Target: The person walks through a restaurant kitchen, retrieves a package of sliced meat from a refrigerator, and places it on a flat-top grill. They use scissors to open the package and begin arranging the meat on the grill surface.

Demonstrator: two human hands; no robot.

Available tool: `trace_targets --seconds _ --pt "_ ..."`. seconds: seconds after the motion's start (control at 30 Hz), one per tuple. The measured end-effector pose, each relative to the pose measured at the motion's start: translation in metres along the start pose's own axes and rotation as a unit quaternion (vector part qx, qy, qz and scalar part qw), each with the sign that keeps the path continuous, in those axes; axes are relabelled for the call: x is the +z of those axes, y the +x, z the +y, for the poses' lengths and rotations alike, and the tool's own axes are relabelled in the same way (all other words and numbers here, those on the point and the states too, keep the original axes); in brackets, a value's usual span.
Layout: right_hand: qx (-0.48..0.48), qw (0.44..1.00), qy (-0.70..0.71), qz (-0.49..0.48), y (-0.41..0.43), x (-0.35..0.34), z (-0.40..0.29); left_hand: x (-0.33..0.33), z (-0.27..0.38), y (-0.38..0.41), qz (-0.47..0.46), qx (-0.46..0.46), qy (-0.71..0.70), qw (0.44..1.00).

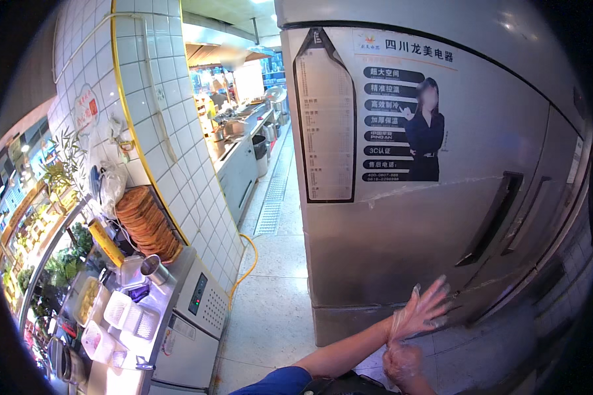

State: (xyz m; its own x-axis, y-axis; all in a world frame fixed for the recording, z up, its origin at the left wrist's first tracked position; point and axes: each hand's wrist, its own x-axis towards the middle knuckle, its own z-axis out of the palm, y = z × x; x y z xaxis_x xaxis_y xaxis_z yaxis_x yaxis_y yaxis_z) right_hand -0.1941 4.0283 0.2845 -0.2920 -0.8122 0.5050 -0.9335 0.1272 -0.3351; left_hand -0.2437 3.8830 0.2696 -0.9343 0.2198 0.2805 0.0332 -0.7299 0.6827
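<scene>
My left hand [421, 311] wears a thin clear plastic glove and reaches out with its fingers spread, holding nothing. Just below its wrist is my right hand [402, 363], which also looks gloved, with curled fingers closed at the loose cuff of the plastic glove [399, 323]. How much of the cuff lies between the fingers is partly hidden. Both hands are in front of the lower part of a large stainless steel refrigerator [400, 237].
A steel counter unit [185, 340] at left bears white plastic baskets [123, 311], a metal cup [154, 269] and a tall stack of round brown flat items [146, 222]. A tiled wall [165, 113] and a yellow hose [249, 269] flank an aisle with a floor drain grate [275, 192].
</scene>
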Motion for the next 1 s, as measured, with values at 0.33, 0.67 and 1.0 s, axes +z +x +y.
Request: trace_targets --seconds 0.33,0.67,1.0 --pt "0.053 0.997 -0.054 0.013 0.003 -0.024 -0.003 0.018 0.001 0.008 0.260 0.060 0.760 0.593" --pt "0.272 0.946 -0.131 0.118 -0.004 -0.003 0.055 0.009 -0.033 0.028 0.150 -0.090 0.873 0.454" --pt "0.402 0.896 0.184 0.042 -0.072 -0.011 0.152 -0.019 -0.134 0.088 -0.081 -0.259 0.904 0.331"
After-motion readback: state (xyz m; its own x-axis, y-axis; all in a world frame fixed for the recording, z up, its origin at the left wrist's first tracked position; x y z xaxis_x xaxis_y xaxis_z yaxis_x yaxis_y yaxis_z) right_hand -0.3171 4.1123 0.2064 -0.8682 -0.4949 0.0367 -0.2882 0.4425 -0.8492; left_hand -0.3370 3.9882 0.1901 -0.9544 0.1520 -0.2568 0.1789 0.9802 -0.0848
